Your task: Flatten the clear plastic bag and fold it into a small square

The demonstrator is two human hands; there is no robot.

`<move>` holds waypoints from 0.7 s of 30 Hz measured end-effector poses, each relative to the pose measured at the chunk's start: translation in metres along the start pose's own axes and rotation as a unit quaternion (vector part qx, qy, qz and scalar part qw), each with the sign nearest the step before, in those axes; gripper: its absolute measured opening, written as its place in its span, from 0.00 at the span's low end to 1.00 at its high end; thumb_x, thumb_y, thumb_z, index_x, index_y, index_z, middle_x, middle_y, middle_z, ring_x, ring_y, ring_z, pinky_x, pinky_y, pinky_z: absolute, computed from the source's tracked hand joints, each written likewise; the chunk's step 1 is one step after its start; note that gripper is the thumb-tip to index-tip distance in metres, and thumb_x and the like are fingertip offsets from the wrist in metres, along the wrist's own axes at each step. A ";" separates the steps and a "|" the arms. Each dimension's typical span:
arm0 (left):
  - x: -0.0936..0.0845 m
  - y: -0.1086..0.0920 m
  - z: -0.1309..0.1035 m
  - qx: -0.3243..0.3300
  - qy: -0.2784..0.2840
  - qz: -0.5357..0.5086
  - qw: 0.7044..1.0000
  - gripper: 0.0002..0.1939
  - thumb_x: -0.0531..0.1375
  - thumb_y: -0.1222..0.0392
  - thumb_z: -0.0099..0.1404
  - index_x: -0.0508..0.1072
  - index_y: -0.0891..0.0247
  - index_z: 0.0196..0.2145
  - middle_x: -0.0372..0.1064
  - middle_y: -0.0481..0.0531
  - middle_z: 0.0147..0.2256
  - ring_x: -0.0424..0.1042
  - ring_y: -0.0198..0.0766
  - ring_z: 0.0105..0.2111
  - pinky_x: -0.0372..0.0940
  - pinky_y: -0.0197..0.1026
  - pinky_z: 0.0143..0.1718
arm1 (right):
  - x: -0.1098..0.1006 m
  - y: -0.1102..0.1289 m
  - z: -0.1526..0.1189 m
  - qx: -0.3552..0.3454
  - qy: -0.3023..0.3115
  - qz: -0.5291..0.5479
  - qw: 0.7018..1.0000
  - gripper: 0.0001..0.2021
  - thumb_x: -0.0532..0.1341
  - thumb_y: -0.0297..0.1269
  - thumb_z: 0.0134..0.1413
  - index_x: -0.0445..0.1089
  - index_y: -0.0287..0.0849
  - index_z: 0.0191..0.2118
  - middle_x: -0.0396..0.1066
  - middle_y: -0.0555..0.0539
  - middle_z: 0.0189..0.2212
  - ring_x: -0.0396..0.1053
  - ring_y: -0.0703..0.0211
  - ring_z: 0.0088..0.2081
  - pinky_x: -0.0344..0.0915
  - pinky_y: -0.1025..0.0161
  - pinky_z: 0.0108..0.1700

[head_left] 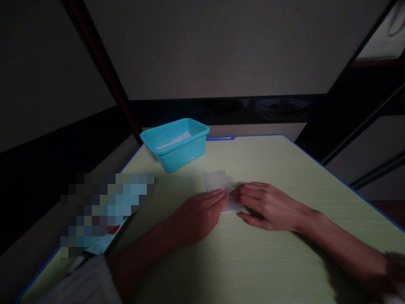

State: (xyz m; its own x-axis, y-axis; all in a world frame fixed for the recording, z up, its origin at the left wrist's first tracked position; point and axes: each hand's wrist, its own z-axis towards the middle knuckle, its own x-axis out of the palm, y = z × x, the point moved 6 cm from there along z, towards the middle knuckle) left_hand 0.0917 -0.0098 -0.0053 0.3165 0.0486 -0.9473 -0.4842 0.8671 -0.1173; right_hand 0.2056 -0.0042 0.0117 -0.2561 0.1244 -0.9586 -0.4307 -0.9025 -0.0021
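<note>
Folded sheet (221,185) at the bench (284,261) centre, left hand (198,215) at its 8 o'clock, right hand (268,204) at 4 o'clock, tub (177,145) at 11 o'clock behind, paper inside it.

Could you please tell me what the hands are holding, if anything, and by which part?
Both hands, left and right, press their fingertips on the near end of a pale sheet lying flat on the table; a true grip cannot be told.

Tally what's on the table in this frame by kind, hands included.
Hands: 2, left hand and right hand, both resting on the white sheet
White sheet on the table: 1
Turquoise plastic tub: 1
White sheet inside the tub: 1
Total: 5
</note>
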 end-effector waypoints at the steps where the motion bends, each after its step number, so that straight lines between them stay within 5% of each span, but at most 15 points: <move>1: 0.000 0.000 0.000 -0.004 0.005 -0.006 1.000 0.20 0.43 0.70 0.63 0.63 0.78 0.51 0.61 0.65 0.52 0.60 0.42 0.54 0.57 0.43 0.55 | 0.002 0.000 0.000 -0.004 -0.001 -0.005 1.000 0.11 0.51 0.35 0.56 0.67 0.35 0.37 0.70 0.40 0.33 0.66 0.54 0.36 0.65 0.56 0.39; 11: 0.000 0.001 -0.003 -0.021 0.010 -0.066 0.998 0.21 0.43 0.68 0.64 0.61 0.75 0.52 0.60 0.64 0.53 0.59 0.40 0.55 0.57 0.43 0.56 | 0.007 -0.003 0.001 -0.024 -0.041 -0.011 0.999 0.13 0.46 0.28 0.57 0.68 0.33 0.35 0.72 0.37 0.39 0.70 0.56 0.41 0.67 0.57 0.45; 21: -0.003 0.026 -0.003 -0.128 -0.071 -0.159 0.976 0.16 0.51 0.68 0.58 0.71 0.68 0.43 0.71 0.56 0.42 0.70 0.39 0.42 0.64 0.40 0.46 | 0.007 -0.007 0.000 0.017 0.000 0.006 1.000 0.14 0.45 0.32 0.60 0.66 0.35 0.37 0.70 0.41 0.30 0.68 0.58 0.31 0.66 0.60 0.35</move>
State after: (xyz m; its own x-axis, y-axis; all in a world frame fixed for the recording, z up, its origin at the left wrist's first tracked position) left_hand 0.0758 0.0108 -0.0063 0.5855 -0.1193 -0.8018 -0.5247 0.6982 -0.4870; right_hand 0.2068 0.0034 0.0054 -0.2608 0.1132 -0.9587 -0.4566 -0.8895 0.0192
